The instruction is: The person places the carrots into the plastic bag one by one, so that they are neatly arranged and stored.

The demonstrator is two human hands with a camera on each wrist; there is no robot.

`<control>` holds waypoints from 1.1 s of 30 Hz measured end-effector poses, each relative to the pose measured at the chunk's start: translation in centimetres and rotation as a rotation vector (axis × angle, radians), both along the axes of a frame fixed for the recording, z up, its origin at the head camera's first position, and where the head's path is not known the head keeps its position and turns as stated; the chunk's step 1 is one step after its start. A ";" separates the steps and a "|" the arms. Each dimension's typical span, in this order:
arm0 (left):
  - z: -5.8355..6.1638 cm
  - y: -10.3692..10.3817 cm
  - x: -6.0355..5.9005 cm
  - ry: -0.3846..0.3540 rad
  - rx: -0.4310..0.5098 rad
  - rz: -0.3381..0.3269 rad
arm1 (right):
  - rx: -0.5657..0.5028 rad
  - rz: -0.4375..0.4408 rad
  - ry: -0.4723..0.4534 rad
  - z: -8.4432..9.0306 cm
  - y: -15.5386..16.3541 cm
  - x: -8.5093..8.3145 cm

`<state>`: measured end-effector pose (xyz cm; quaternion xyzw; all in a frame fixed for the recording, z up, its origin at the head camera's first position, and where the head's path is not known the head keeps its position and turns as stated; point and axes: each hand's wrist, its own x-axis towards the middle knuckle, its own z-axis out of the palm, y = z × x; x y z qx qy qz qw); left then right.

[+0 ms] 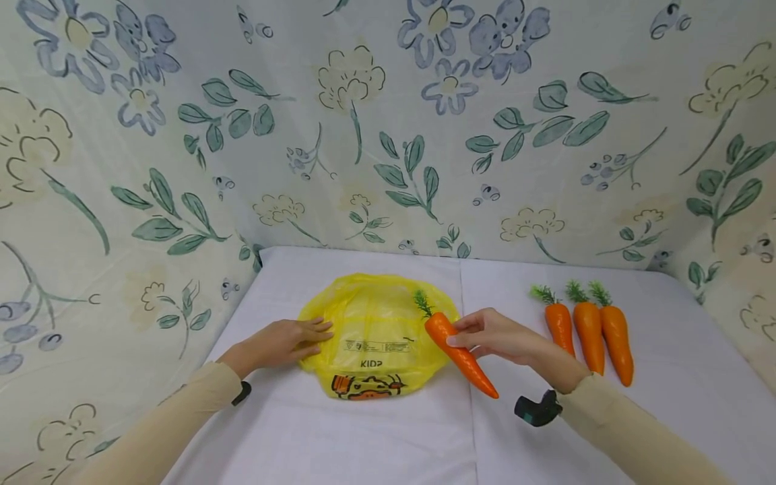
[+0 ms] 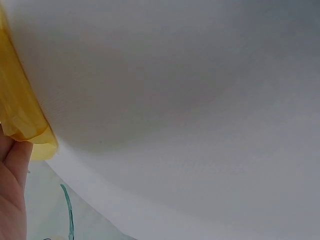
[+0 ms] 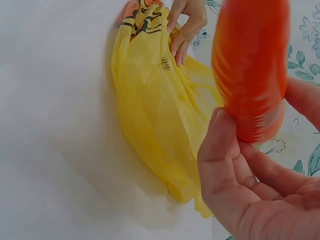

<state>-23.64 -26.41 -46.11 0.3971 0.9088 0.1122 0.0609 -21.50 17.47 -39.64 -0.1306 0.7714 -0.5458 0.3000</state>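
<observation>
My right hand pinches a toy carrot between thumb and fingers. The carrot is orange with a green leafy tuft, slanting over the right edge of a yellow plastic bag. Seen from the right wrist, the carrot's thick body rises above the thumb and fingertips. On the bag's left side rests my left hand, its fingers fairly straight on the film. In the left wrist view a bag edge covers those fingertips. The bag lies flat with dark print and a cartoon face at its near end.
Several things lie on a white cloth-covered table: to the right are three more carrots, the left one, the middle one and the right one, side by side. A flowered curtain hangs behind and at both sides.
</observation>
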 end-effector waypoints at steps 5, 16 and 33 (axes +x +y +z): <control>-0.1 -0.1 -0.1 0.004 0.006 -0.007 | -0.012 0.037 -0.009 0.0 -1.4 -0.6; -0.3 -0.1 -0.2 -0.001 0.001 -0.006 | -0.015 0.039 -0.037 -0.5 -4.2 -1.8; -0.3 -0.1 -0.2 -0.013 -0.010 0.008 | 0.018 -0.037 -0.063 -1.4 -8.1 -3.5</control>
